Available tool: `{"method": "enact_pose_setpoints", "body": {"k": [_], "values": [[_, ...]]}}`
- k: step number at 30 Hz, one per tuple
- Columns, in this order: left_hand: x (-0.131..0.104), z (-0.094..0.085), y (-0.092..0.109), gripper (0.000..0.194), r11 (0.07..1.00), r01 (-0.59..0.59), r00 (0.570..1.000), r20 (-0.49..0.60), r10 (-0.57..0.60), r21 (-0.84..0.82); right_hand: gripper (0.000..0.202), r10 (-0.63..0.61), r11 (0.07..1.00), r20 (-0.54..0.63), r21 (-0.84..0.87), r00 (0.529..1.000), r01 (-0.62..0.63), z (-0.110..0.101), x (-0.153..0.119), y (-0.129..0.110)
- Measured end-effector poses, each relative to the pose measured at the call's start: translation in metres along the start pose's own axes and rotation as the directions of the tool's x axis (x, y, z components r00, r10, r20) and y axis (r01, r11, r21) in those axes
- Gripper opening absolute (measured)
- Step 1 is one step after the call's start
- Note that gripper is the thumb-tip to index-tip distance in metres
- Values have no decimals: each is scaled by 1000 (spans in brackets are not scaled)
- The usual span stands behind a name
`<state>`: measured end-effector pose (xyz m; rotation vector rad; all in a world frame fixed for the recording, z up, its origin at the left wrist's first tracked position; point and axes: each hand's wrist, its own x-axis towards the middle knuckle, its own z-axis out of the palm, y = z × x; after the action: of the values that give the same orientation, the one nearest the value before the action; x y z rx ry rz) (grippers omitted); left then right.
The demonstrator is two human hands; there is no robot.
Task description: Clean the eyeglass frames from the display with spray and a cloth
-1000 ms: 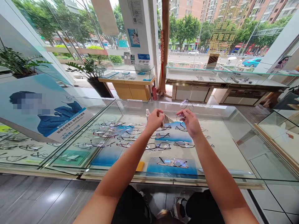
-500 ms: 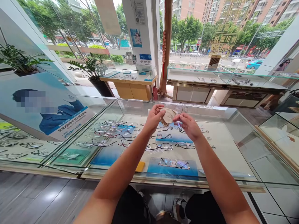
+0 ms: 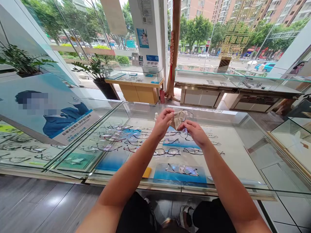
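Above the glass display case, my left hand (image 3: 164,123) pinches a beige cloth (image 3: 177,120) that hangs from its fingers. My right hand (image 3: 194,130) grips a pair of thin round-framed glasses (image 3: 186,115) between thumb and fingers. One lens of the glasses lies against the right side of the cloth, and the hands are a short way apart. A small white bottle (image 3: 156,116) stands just behind my left hand. Under the glass top, several spectacles lie in rows, among them a dark-rimmed pair (image 3: 167,151) and a pair on a blue card (image 3: 182,169).
The glass case's front edge (image 3: 181,187) runs close before my body. On the left stands a large poster (image 3: 73,126). Further back are a potted plant (image 3: 105,87), a low glass cabinet (image 3: 136,92), a wooden trunk (image 3: 174,48) and another display counter (image 3: 201,97).
The glasses have tilted and shifted left, so that a lens now overlaps the cloth. My left hand and the cloth have moved slightly right, and the view has shifted a little.
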<state>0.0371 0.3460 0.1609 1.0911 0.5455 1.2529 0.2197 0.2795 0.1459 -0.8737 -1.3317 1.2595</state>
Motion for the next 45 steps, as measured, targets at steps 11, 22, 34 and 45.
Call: {"method": "enact_pose_setpoints", "body": {"k": [11,22,34,45], "values": [[2,-3,-21,57,998,-56,998,3,56,28,29,-69,997,116,-31,991,73,0,2,9],[-4,-3,-17,57,961,55,953,273,-132,271,30,-100,994,133,-20,986,103,-3,1,8],[-7,1,-12,49,979,-69,952,307,7,191,35,-41,997,129,75,991,31,2,-1,2],[-11,4,-9,46,997,61,910,408,-72,40,37,-6,989,143,148,990,-15,6,-2,0]]}}
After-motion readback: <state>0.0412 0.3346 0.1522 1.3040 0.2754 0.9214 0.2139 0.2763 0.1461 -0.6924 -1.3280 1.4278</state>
